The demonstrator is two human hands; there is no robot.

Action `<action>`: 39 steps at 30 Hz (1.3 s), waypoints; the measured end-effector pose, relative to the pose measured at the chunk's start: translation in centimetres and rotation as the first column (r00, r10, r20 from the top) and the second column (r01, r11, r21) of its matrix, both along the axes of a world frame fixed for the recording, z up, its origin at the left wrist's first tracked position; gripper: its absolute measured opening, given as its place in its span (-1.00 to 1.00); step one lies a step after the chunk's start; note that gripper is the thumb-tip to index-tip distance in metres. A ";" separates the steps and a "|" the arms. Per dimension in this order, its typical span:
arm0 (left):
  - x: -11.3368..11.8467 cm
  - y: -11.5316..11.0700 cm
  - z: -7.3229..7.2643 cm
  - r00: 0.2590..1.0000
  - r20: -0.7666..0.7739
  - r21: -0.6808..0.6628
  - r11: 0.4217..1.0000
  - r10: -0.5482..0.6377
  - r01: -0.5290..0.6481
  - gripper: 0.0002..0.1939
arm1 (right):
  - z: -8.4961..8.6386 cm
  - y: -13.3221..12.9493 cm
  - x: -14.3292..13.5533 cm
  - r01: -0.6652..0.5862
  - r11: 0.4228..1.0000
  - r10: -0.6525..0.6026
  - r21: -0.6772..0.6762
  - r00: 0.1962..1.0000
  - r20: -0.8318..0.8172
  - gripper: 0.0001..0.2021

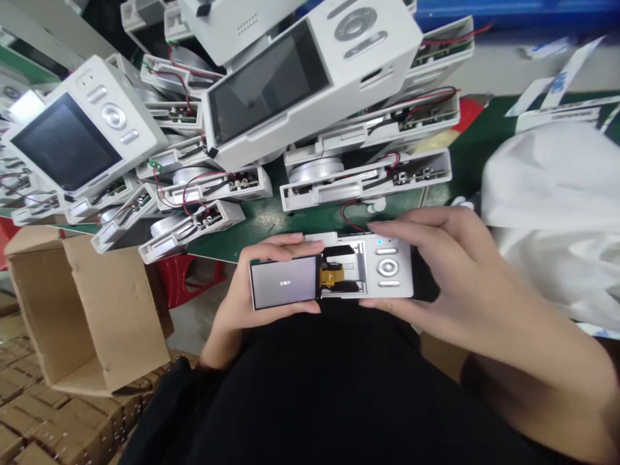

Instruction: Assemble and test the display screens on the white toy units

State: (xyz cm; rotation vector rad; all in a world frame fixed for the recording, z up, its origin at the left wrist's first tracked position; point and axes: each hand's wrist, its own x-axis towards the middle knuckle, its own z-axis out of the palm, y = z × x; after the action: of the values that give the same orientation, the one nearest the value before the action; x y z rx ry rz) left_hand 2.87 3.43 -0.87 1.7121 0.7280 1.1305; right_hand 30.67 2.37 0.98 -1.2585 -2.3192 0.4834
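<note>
We note one camera [371,274] held at the near side of the worktop [220,247], just in front of the dark clothing [334,381]. Its screen [285,283] is out of the frame, lit, and lies left of the opening, joined by an orange ribbon [332,276]. Left hand [238,290]: grip closed about the screen's far and near edges. Right hand [458,274]: grip closed on the camera's right end, beside the buttons [387,267]. We judge the step in hand to be a check of the lit screen before seating. The next move, we think, calls for folding the ribbon without strain and keeping both parts level.
</note>
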 end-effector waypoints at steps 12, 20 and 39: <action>0.0 -0.3 -0.1 1.000 0.014 -0.012 1.000 -0.018 0.018 -0.22 | 0.2 1.1 0.1 -0.093 0.996 0.093 -0.002 0.996 0.007 -0.42; -0.3 -0.7 0.2 1.000 -0.026 -0.043 0.999 -0.010 0.009 -0.27 | 1.6 0.1 -0.2 -0.070 0.995 0.065 0.065 0.995 0.080 -0.39; 0.7 -1.4 3.8 0.739 -0.637 0.384 0.921 0.218 0.059 -0.48 | 2.9 -2.0 -2.4 0.063 0.968 -0.175 -0.245 0.864 -0.472 -0.44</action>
State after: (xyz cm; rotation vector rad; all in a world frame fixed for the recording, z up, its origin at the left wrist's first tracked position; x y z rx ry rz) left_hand 3.58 1.99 2.92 2.5033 1.0786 0.7069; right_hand 28.26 0.35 3.88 -1.1965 -1.7820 0.9233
